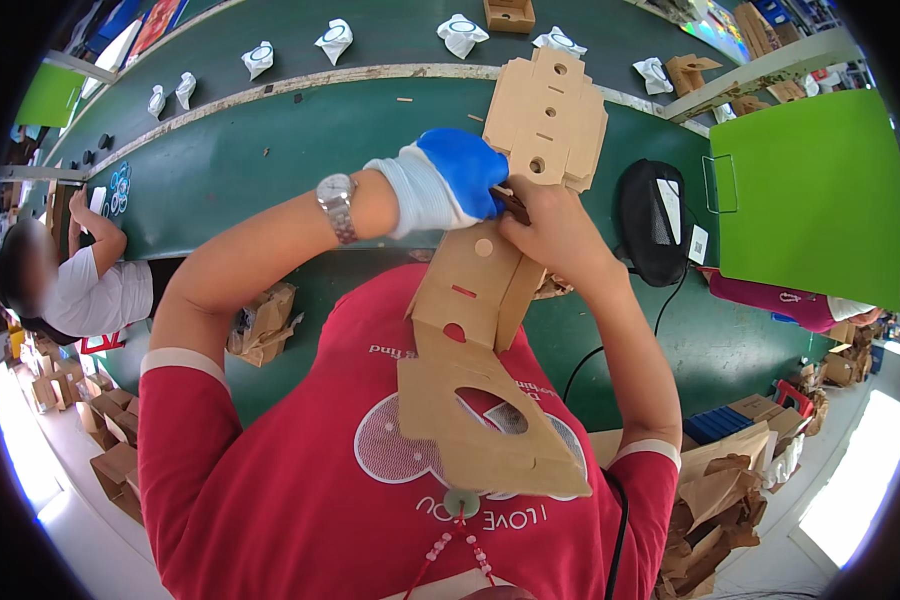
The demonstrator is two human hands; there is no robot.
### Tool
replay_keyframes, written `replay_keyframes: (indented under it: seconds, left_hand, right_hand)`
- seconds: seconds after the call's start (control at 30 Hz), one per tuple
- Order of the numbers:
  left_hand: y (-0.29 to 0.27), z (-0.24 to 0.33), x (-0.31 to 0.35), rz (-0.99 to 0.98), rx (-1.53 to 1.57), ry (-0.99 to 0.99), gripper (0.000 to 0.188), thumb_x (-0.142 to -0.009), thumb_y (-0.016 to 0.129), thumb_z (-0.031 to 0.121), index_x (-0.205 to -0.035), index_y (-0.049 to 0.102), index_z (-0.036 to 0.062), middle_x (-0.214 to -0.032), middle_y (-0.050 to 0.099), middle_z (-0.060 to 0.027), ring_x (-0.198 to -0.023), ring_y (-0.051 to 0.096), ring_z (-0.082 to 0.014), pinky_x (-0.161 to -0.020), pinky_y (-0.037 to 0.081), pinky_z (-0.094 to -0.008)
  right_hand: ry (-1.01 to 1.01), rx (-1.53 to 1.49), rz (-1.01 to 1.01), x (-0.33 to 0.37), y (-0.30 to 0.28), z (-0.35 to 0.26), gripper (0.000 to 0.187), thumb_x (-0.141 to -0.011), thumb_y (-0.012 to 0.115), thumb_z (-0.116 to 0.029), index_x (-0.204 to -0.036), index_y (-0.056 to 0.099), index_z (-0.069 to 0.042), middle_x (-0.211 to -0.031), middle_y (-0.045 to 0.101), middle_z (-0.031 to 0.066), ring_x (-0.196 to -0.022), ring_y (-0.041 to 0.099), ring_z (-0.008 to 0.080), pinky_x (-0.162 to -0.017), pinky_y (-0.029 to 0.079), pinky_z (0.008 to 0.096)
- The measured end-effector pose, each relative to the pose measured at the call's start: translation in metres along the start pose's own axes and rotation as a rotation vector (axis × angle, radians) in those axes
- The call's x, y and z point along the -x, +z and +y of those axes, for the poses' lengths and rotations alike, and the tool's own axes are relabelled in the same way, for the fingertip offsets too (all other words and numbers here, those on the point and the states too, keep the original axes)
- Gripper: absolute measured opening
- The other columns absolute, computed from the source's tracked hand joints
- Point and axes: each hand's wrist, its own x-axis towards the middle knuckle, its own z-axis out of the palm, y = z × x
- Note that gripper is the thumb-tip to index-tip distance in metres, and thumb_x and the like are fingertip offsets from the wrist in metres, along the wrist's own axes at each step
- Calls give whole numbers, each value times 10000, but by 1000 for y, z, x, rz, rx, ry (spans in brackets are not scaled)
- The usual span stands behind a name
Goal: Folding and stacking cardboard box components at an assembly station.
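A partly folded brown cardboard box [462,278] hangs over the bench edge against my red shirt, its long lid flap with a large oval cutout [495,425] dangling down. My left hand [460,178], in a blue-and-white work glove, closes on the box's far end. My right hand [558,228], bare, pinches a folded edge there, right against the left hand. The fingertips and the crease between them are partly hidden. Just beyond both hands lie flat cardboard box blanks [555,115] with round holes and slots, on the green bench [300,165].
White-wrapped items [462,35] sit in a row along the dark belt at the back. A black mesh-topped device [652,220] with a cable lies right of the hands, beside a green panel [810,200]. Another person [85,280] sits at the far left; cardboard piles stand on the floor.
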Motion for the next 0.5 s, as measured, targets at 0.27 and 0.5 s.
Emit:
replay_keyframes:
  seconds: [0.27, 0.5]
  left_hand:
    - [49, -49, 49, 208, 1825, -12, 564, -991, 574, 292, -1464, 401, 37, -1532, 391, -127, -1358, 448, -258, -1112, 389, -396]
    - [92, -12, 33, 693, 693, -3, 641, -834, 766, 389, -1344, 513, 95, -1315, 565, -96, -1209, 546, -218, -1002, 464, -387]
  right_hand:
    - [459, -642, 383, -3, -12, 64, 290, -793, 673, -194, -713, 633, 82, -605, 563, 30, -564, 476, 78, -483, 403, 294]
    - [593, -917, 140, 2, 37, 1, 341, -844, 695, -280, -965, 645, 35, -830, 621, 62, -741, 570, 121, -650, 454, 286]
